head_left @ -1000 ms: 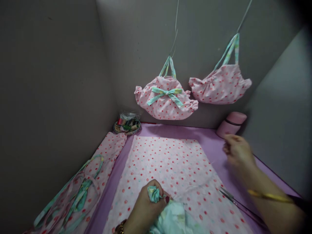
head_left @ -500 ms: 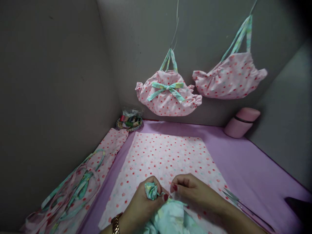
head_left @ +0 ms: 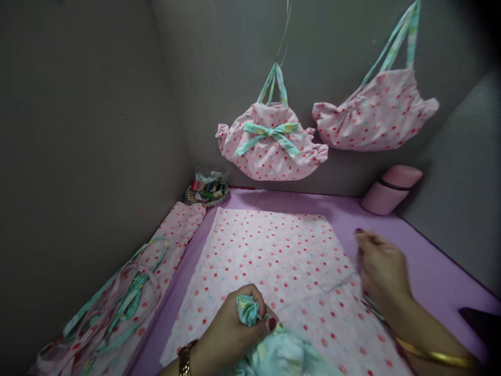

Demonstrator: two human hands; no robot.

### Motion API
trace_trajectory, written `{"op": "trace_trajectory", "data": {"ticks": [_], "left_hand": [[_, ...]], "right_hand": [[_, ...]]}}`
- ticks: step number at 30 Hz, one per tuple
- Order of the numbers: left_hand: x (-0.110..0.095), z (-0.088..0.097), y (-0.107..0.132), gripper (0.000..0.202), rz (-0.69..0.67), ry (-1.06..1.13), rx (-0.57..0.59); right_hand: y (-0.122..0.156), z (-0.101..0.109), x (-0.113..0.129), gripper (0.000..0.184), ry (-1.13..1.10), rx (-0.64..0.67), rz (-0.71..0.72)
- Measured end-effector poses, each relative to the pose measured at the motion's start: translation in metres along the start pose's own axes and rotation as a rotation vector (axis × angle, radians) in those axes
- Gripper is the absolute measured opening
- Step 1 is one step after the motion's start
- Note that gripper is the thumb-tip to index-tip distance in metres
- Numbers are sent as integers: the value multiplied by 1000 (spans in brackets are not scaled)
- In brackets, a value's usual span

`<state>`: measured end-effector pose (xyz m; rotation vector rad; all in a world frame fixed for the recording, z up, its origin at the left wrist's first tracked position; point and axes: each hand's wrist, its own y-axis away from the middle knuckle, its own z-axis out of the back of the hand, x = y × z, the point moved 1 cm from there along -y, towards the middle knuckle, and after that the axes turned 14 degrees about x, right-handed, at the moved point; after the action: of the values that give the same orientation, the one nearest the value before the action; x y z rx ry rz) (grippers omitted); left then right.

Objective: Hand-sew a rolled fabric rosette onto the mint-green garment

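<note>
My left hand (head_left: 245, 324), with a bracelet at its wrist, is closed around gathered mint-green fabric (head_left: 289, 352). A bunched, pleated end (head_left: 247, 310) of that fabric pokes out beside the index finger, and the rest hangs below at the bottom edge. My right hand (head_left: 381, 266) is raised off to the right, over the edge of the dotted cloth, its fingertips pinched together. Whatever those fingertips hold is too small and blurred to make out. Beneath both hands lies pink cloth with red dots (head_left: 270, 245). Scissors (head_left: 373, 309) lie partly hidden behind my right wrist.
Two dotted pink pouches, one with a green bow (head_left: 270, 162) and one plain (head_left: 379, 115), hang from the wall. A basket of thread spools (head_left: 207, 194) stands at back left, a pink bottle (head_left: 391, 190) at back right. Fabric straps (head_left: 129, 292) lie left; a dark object (head_left: 479, 324) lies right.
My right hand has moved from beside my left hand, away to the right and up, still pinched. My left hand keeps its hold on the green fabric. The view has shifted slightly.
</note>
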<state>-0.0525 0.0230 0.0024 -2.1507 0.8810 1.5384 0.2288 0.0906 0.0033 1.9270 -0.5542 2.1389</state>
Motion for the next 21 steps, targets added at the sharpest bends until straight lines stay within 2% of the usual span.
{"op": "trace_trajectory", "data": {"ticks": [2,3,5,7,9,11,12,14,15,17,19,21], "left_hand": [[0,-1,1,33,4,-16,18],[0,-1,1,32,8,-23,20],[1,-1,2,32,6,-24,23],[2,-1,3,31,2,-17,27],[2,-1,3,31,1,-15,37],[2,0,4,31,-2,-23,50],[2,0,4,31,-4,-28,51],[1,-1,4,31,-6,-38,46],[1,-1,4,31,-2,-42,44],[1,-1,4,30,7,-43,45],[1,-2,4,30,10,-43,53],[1,-2,5,29,10,-41,62]], "right_hand": [[-10,17,2,23,11,-154,26],[-10,20,4,24,22,-166,30],[-2,11,10,29,43,-41,11],[16,-11,15,31,49,258,-48],[39,-37,20,22,33,654,-134],[61,-58,24,19,17,983,-207],[71,-64,25,17,9,1102,-236],[82,-69,26,8,-6,1233,-282],[85,-69,26,4,-12,1251,-299],[83,-66,23,10,-24,1214,-316],[73,-62,18,12,-41,1089,-304],[59,-57,12,14,-61,880,-263]]}}
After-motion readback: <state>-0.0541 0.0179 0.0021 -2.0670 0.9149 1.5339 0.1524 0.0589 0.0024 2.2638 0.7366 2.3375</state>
